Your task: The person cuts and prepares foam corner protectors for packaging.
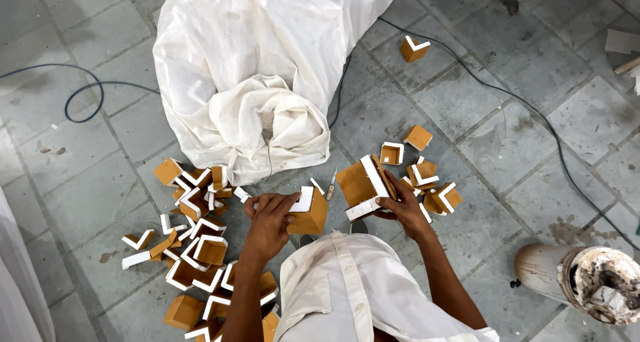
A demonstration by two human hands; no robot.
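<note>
While both hands work over the tiled floor (507,155), each grasps its own piece. Left hand (270,215) is closed on a brown corner block (308,212), white edge uppermost. Right hand (400,209) is clenched on a larger angle piece (363,185), long axis running up-left. The pieces are near, not touching, side by side. Loose blocks (193,249) lie left; a white sack (253,69) lies ahead.

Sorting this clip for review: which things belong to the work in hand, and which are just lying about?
In hand:
left hand on a corner piece
right hand holding a bigger corner piece
left pile
right pile

Lying about:
white sack
black cable
stained pipe
</note>
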